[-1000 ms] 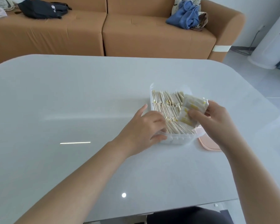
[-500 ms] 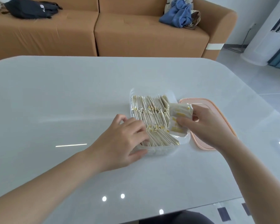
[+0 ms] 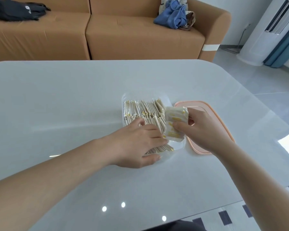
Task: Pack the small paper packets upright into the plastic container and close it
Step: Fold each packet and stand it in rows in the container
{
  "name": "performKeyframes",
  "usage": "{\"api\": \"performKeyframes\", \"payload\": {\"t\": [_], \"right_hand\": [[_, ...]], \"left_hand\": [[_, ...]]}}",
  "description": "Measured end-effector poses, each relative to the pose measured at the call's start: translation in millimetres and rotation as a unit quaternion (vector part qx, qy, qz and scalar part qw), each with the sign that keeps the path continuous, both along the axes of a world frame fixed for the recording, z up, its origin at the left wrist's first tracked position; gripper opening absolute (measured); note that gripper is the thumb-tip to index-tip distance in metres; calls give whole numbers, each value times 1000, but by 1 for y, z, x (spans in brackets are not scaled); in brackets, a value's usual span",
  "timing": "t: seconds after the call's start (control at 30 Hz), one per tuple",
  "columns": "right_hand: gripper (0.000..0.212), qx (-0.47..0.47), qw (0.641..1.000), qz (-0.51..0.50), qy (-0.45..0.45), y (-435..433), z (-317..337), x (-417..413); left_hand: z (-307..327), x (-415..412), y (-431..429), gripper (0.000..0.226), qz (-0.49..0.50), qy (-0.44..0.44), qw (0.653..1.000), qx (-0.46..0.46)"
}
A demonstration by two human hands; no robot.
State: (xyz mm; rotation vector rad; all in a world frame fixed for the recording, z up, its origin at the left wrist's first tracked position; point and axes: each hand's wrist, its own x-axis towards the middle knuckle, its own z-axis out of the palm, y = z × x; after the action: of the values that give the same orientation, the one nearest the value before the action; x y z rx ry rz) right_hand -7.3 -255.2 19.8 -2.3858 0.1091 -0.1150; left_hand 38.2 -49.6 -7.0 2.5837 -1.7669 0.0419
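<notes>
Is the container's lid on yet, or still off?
Off. The pink lid lies flat on the table right of the open plastic container.

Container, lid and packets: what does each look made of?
Container: clear glossy plastic, since the packets show through its wall. Lid: looks like plastic, with a pink rim and a translucent centre. Packets: matte off-white paper with creased edges and yellow print.
</notes>
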Motion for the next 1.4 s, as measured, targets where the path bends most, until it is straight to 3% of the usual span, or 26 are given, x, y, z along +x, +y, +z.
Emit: {"api": "performKeyframes", "payload": {"t": [0.23, 0.5, 0.73, 0.83, 1.07, 1.3, 1.4], "right_hand": [[15, -17, 1000, 16, 3, -7, -2, 2], [8, -94, 994, 54, 19, -7, 5, 6], [15, -313, 937, 108, 111, 4, 14, 15], [13, -334, 924, 134, 133, 8, 18, 20], [10, -280, 923, 187, 186, 1, 32, 22], [37, -415, 863, 188, 218, 21, 25, 34], [34, -464, 853, 161, 177, 27, 19, 33]], "left_hand": [[0, -1, -2, 43, -11, 2, 1000, 16], [-3, -1, -4, 55, -2, 26, 998, 65], [-10, -3, -1, 54, 21, 17, 1000, 16], [-11, -5, 1, 56, 27, 20, 999, 12], [-13, -6, 3, 55, 31, 21, 999, -29], [-13, -8, 2, 59, 39, 41, 998, -12], [-13, -9, 2, 58, 36, 49, 998, -22]]}}
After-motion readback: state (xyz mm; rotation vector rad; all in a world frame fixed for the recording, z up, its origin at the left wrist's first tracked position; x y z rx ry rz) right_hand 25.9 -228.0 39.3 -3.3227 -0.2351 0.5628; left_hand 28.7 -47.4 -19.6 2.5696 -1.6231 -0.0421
